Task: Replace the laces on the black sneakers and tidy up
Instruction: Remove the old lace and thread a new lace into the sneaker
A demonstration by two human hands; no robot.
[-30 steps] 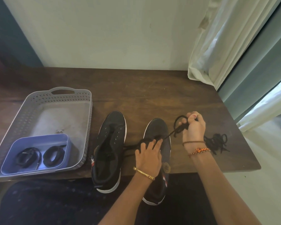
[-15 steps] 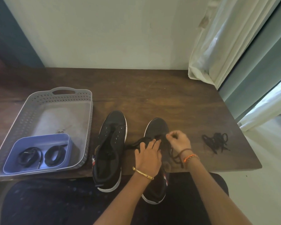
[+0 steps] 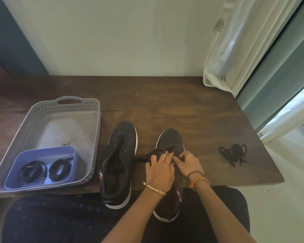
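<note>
Two black sneakers side by side at the near edge of a dark wood table, toes pointing to 12 o'clock, heels hanging a bit over the edge.

Left sneaker: no lace in it, little holes bare, open on top, nothing touching it.

Right sneaker: both hands on top of it, close together, fingertips nearly meeting over the lace holes.

Left hand: lying flat-ish on the shoe, fingers pointing to 12 o'clock and only a little bent, pressing down on a black lace. Gold bangle on that wrist.

Right hand: fingers curled in toward 9 o'clock, pinching at the same lace by the holes. Hard to see the pinch itself, too dark there. Brown band and orange braided band on that wrist.

A loose bit of that lace trailing out at 9 o'clock from the hands, toward the left sneaker.

At 3 o'clock from the right sneaker, well apart: a messy pile of black lace on the table.

At 9 o'clock from the left sneaker, just beside it: a grey basket with holes in its walls. Inside its near end: a small blue tub. In the tub: two rolled-up black laces side by side.

At 1 o'clock, far back: a white curtain hanging down to the table corner.
</note>
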